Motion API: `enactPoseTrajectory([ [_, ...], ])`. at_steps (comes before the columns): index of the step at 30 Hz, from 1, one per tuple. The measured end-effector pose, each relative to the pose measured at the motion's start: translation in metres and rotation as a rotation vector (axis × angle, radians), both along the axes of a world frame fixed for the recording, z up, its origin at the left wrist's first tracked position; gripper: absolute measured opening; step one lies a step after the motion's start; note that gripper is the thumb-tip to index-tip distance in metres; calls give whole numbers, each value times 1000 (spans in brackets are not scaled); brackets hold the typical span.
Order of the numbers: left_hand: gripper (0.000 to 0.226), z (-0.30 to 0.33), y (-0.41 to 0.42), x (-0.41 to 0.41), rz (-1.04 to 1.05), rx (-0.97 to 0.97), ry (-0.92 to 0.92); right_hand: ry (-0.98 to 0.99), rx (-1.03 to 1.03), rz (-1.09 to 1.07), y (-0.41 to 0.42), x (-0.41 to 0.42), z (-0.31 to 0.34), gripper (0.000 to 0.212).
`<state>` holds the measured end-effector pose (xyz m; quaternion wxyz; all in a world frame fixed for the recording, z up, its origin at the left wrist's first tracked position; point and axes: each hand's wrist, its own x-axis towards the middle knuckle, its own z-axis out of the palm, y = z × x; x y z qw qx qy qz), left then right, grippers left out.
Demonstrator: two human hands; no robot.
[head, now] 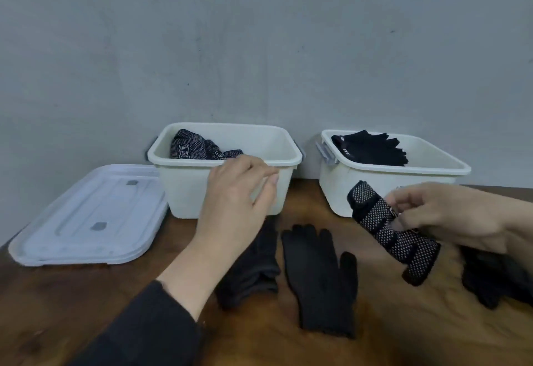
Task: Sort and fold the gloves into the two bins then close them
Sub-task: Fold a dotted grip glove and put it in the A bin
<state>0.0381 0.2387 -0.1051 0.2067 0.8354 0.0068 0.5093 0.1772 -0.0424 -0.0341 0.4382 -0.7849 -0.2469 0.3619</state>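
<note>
Two white bins stand against the wall. The left bin holds several folded dotted gloves. The right bin holds plain black gloves. My right hand grips a folded black glove with white dots in front of the right bin. My left hand hovers empty before the left bin's front wall, fingers loosely curled. On the table lie a flat plain black glove, a folded dark glove partly under my left wrist, and more dark gloves under my right forearm.
Stacked white lids lie on the wooden table left of the left bin, overhanging the table's left edge. A grey wall runs right behind the bins. The right bin has grey latches on its left end.
</note>
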Motion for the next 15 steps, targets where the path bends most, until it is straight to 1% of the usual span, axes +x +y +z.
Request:
enactPoseTrajectory([
  [3,27,4,55,-15,131,-69,26,-27,180,16,49,-3,29,16],
  [5,33,7,80,-22,184,-130,73,-32,250,-10,86,2,47,15],
  [6,34,9,89,-26,206,-150,95,-56,251,-27,106,3,55,19],
  [8,32,11,102,-29,238,-172,141,-109,218,-71,145,10,64,40],
  [9,31,11,106,-30,247,-171,161,-123,224,-88,165,10,67,39],
  [11,31,10,112,-30,254,-162,188,-121,244,-123,203,9,69,17],
  [12,32,10,114,-30,250,-157,193,-114,234,-141,220,9,69,12],
  [15,39,10,118,-28,250,-151,192,-115,166,-198,263,17,60,13],
])
